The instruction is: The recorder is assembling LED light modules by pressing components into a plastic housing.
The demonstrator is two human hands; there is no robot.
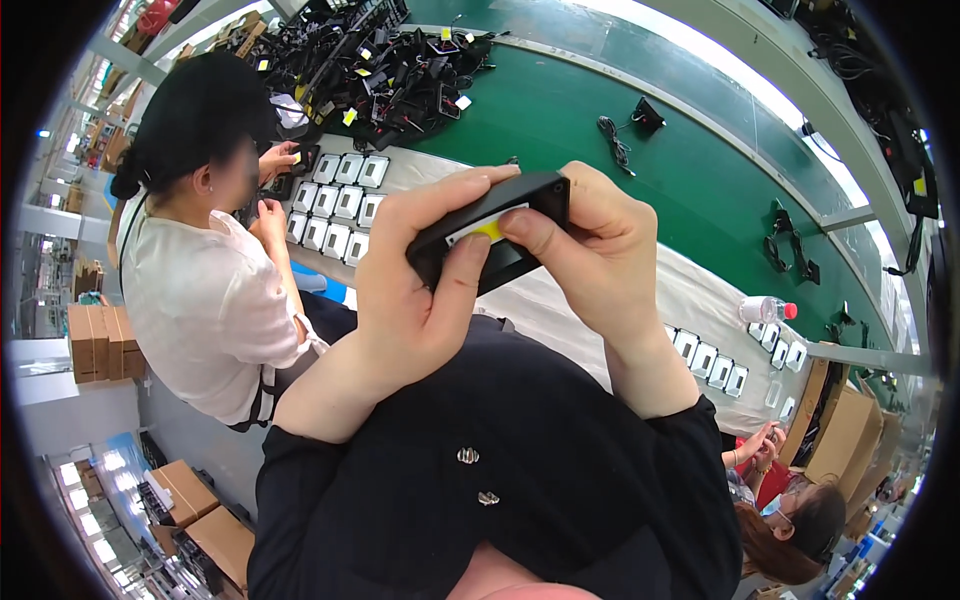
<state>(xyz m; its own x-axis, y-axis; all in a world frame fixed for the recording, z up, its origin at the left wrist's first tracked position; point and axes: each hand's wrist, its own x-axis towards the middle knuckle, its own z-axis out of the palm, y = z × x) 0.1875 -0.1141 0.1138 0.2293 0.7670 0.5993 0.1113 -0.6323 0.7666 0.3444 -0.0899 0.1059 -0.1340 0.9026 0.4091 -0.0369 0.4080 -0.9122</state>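
Observation:
Both my hands are raised in front of me around a black rectangular lamp housing (546, 190), held tilted. A small yellow-and-white LED plate (490, 229) lies in its recess. My left hand (405, 265) grips the housing's left side, its thumb pressed at the plate's lower edge. From the other side my right hand (612, 250) clasps the housing, thumb tip on the plate's right end. Palms and fingers hide much of the housing. Beyond it, rows of white square reflector frames (347, 170) lie on the pale covered bench strip (560, 318).
A co-worker in white (215, 270) handles a small part at my left; another person (790, 520) sits at lower right. Black lamps with cables pile up (400, 90) at the far left. The green bench top (560, 100) carries a cabled lamp (648, 115). A red-capped bottle (760, 309) lies at right.

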